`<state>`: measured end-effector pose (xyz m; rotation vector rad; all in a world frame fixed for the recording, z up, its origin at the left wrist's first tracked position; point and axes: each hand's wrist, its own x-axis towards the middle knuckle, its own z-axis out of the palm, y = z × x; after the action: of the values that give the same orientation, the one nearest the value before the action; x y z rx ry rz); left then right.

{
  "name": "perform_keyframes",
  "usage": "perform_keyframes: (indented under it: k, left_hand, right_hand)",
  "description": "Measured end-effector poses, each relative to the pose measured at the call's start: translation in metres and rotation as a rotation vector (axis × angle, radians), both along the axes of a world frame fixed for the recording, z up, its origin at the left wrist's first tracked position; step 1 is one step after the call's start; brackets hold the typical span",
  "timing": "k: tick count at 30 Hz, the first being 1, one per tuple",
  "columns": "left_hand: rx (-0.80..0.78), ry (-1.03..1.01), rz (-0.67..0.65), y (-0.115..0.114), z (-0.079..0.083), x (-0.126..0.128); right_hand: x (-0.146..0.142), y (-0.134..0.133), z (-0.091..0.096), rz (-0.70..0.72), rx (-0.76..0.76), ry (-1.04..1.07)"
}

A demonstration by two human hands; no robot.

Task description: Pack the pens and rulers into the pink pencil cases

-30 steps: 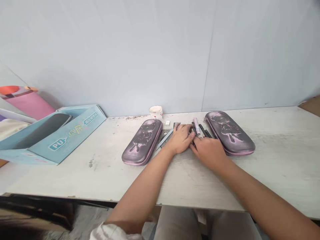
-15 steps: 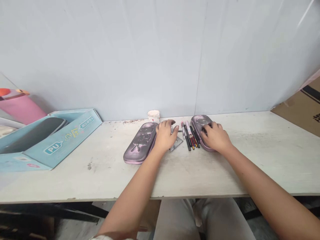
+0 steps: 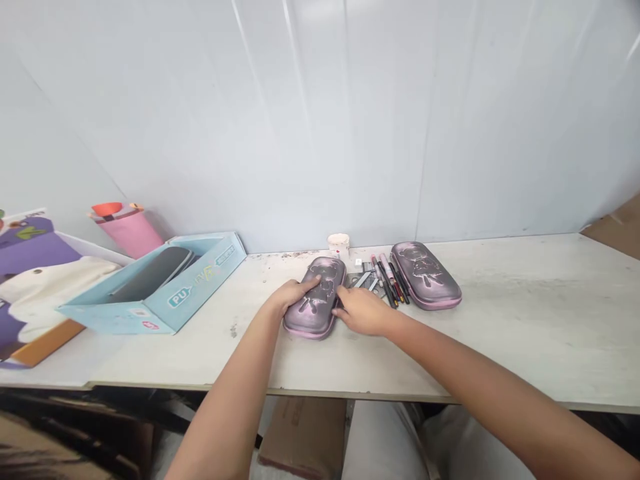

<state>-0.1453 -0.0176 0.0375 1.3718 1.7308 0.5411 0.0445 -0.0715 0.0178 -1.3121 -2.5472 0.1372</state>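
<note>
The left hand (image 3: 293, 295) and right hand (image 3: 364, 311), both half-curled, clasp the purple pencil case (image 3: 316, 313) from either side, steadying it, with loose pens (image 3: 388, 281) at its two o'clock

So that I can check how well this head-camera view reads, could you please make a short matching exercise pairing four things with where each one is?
Things:
1. Left hand
2. Right hand
3. White cup
4. Pale blue cardboard box

Places:
A. At the right edge of the mauve pencil case
B. Towards the left end of the table
C. At the back of the table, beyond that case
D. On the left side of that case

Pairs: 1-D, 2-A, 3-C, 4-B.
</note>
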Motion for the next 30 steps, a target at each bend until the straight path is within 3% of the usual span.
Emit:
perform_keyframes:
  k: [2, 5, 7, 9, 11, 13, 16, 20, 24, 28, 30]
  left_hand:
    - [-0.041, -0.174, -0.043, -0.007, 0.005, -0.002]
    - [0.045, -0.323, -0.138, -0.02, 0.022, 0.008]
    - [0.102, -0.338, -0.278, -0.03, 0.037, 0.022]
    - [0.15, -0.239, -0.467, -0.039, 0.053, 0.038]
    - [0.195, -0.072, -0.695, -0.046, 0.066, 0.055]
    - [0.237, 0.085, -0.918, -0.052, 0.076, 0.071]
    - [0.267, 0.247, -1.13, -0.057, 0.085, 0.094]
    - [0.33, 0.313, -1.139, -0.068, 0.091, 0.125]
    - [0.436, 0.37, -1.038, -0.086, 0.096, 0.148]
    - [0.561, 0.494, -1.037, -0.1, 0.101, 0.157]
    - [0.626, 0.531, -1.032, -0.103, 0.101, 0.158]
  right_hand:
    - [0.009, -0.002, 0.005, 0.094, 0.008, 0.037]
    - [0.032, -0.002, 0.032, 0.123, 0.142, 0.143]
    - [0.048, -0.001, 0.059, 0.034, 0.278, 0.274]
    - [0.065, -0.002, 0.085, 0.043, 0.316, 0.356]
    - [0.081, -0.006, 0.104, 0.147, 0.183, 0.303]
    - [0.097, -0.016, 0.114, 0.248, -0.056, 0.138]
    - [0.116, -0.038, 0.119, 0.213, -0.266, -0.108]
    - [0.136, -0.064, 0.123, 0.02, -0.211, -0.297]
    - [0.158, -0.083, 0.132, -0.013, -0.152, -0.325]
    - [0.18, -0.104, 0.132, -0.028, -0.139, -0.273]
    - [0.188, -0.111, 0.13, -0.029, -0.055, -0.272]
